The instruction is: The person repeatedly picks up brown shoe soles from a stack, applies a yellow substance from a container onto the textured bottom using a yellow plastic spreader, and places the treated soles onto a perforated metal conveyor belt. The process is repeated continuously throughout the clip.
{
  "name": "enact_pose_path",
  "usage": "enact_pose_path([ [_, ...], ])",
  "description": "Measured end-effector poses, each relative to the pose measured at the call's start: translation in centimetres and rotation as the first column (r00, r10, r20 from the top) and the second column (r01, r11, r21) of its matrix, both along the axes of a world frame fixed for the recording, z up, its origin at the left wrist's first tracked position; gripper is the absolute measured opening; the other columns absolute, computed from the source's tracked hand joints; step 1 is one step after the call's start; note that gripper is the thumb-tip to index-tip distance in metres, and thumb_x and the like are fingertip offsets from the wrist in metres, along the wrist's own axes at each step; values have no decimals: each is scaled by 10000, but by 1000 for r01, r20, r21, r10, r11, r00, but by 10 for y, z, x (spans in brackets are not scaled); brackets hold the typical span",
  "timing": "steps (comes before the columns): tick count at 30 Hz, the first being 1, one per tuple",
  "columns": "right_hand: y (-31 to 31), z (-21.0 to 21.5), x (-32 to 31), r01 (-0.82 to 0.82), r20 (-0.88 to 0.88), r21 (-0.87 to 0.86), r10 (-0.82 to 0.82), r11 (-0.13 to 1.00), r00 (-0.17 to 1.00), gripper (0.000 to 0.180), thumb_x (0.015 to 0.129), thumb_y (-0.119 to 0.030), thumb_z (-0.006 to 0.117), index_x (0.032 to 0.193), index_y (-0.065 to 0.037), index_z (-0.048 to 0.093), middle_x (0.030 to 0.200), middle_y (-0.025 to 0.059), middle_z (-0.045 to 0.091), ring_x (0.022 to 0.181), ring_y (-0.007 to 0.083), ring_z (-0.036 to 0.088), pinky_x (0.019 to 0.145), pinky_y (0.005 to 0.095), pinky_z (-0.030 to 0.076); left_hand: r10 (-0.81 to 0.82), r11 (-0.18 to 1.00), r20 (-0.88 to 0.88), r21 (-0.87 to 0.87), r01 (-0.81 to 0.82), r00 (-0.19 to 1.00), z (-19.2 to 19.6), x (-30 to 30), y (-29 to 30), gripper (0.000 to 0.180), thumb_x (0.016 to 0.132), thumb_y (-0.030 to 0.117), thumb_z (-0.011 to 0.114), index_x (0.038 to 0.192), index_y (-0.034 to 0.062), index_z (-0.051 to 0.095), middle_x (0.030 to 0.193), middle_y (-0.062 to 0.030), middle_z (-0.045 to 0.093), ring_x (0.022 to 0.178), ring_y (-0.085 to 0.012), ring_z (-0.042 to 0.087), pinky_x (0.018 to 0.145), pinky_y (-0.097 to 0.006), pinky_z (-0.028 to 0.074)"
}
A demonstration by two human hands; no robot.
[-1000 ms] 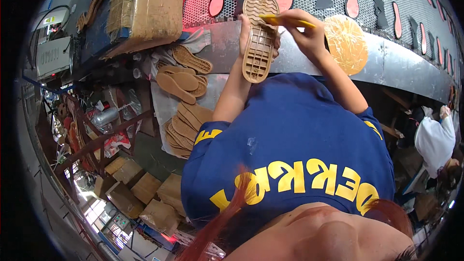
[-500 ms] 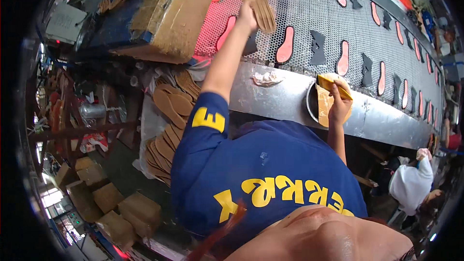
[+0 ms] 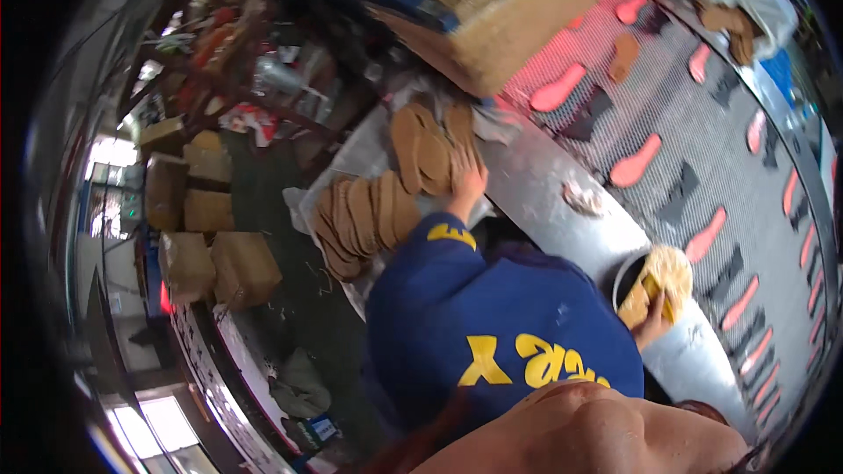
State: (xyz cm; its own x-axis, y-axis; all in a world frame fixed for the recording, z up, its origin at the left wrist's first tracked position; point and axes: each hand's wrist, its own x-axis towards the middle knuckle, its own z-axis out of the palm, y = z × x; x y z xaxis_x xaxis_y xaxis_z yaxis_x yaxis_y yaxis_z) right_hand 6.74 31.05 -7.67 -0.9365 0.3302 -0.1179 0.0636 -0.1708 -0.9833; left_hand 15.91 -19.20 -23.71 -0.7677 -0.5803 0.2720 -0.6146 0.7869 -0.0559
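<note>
My left hand (image 3: 470, 177) reaches into a pile of brown shoe soles (image 3: 413, 154), its fingers stretched out over the soles at the pile's right side. The hand is slightly blurred; I see no sole lifted in it. My right hand (image 3: 654, 323) grips a yellow flat pad (image 3: 651, 286) at a round pot (image 3: 622, 277), whose rim is caked with cream-coloured residue (image 3: 672, 270). One brown sole (image 3: 624, 57) lies on the mesh belt (image 3: 654, 105), among pink insoles (image 3: 636, 161) with dark edges and black cut pieces (image 3: 679, 193).
A metal ledge (image 3: 536, 162) runs along the belt's near side, with a crumpled whitish wad (image 3: 583, 199) on it. A large cardboard box (image 3: 527, 26) stands at the belt's far left end. Several cartons (image 3: 241, 268) are stacked on the floor at left.
My left hand has gone from above the belt down to the sole pile; the sole it held now lies on the belt. The view has turned left. My right hand keeps the yellow pad at the pot.
</note>
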Motion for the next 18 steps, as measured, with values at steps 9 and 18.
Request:
enact_pose_path([
  [9,-12,-24,-34,-308,134,284,281,908,950,225,936,-172,636,1075,4,656,984,72,658,873,147,610,727,258,473,64,932,286,325,-160,956,34,-26,-1,399,798,232,594,1120,-3,612,1196,-247,591,1075,-396,598,955,-484,445],
  [18,6,-70,-16,-214,41,348,213,913,976,207,917,-136,653,1058,15,660,1017,99,672,933,217,647,809,313,515,-153,919,85,379,110,984,16,-16,83,381,757,204,672,1091,43,585,1268,-211,444,1185,-426,454,958,-520,404],
])
